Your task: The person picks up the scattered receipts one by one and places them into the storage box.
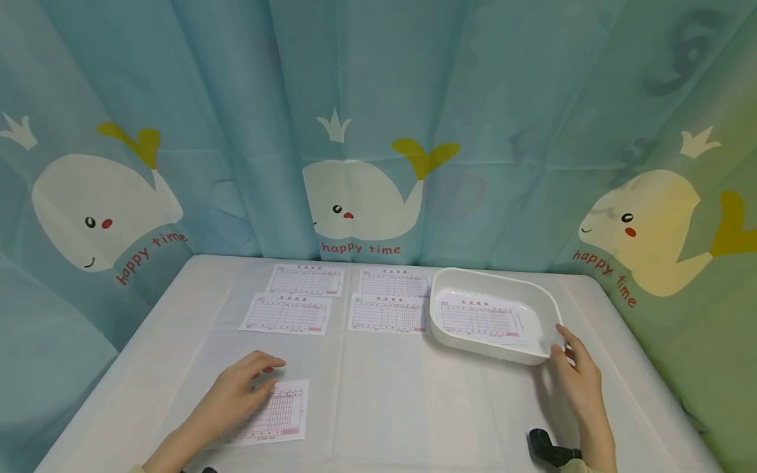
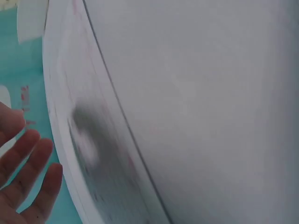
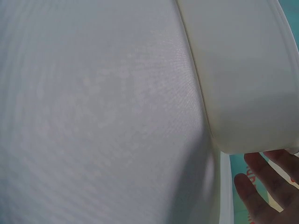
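My left hand (image 1: 239, 387) hovers over a printed paper form (image 1: 284, 414) at the table's near left, its fingers loosely bent and holding nothing. The hand and wrist cover part of that form. In the left wrist view, the fingers (image 2: 28, 172) are spread apart beside the sheet. On the right, my right hand (image 1: 576, 371) grips the near right corner of a white plastic tray (image 1: 493, 348) between thumb and forefinger. Inside the tray lies another form (image 1: 479, 320). The right wrist view shows the tray's side wall (image 3: 252, 84) and the other fingers (image 3: 266, 179) at its end.
Two forms, an upper one (image 1: 305, 279) and a lower one (image 1: 286, 314), lie at the back left. Two more, upper (image 1: 393, 282) and lower (image 1: 387, 313), lie left of the tray, partly beneath its edge in view. A whale-print curtain (image 1: 367, 98) hangs behind the white table (image 1: 384, 401).
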Tool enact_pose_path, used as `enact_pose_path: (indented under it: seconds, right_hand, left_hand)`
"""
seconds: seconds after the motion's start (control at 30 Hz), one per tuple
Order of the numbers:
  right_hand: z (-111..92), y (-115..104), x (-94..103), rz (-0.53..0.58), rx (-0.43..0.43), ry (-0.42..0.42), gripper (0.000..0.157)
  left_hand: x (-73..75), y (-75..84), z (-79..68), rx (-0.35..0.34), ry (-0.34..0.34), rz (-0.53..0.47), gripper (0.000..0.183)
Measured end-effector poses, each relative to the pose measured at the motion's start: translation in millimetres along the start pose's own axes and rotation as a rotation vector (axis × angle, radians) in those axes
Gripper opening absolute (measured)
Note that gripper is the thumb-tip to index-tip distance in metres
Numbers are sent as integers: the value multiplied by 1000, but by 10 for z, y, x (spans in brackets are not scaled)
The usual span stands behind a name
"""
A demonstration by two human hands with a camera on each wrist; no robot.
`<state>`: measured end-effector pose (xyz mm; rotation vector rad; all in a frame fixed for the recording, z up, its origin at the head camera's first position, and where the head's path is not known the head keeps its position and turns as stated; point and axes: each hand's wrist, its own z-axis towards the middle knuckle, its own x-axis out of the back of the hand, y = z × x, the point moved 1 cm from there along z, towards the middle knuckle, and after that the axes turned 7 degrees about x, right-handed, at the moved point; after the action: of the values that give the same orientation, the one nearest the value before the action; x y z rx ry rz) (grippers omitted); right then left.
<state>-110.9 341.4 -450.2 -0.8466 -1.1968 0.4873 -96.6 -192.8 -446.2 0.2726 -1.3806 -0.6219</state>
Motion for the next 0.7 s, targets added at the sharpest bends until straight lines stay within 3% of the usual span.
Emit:
enact_pose_path:
  seconds: [0.47, 0.7]
  right_hand:
    - [-18, -36, -10, 14, -44, 10, 50]
    - [-9, -26, -9, 14, -49, 2, 51]
  left_hand:
    - [267, -331, -158, 64, 50, 134, 32]
    - [361, -437, -212, 78, 27, 170, 32]
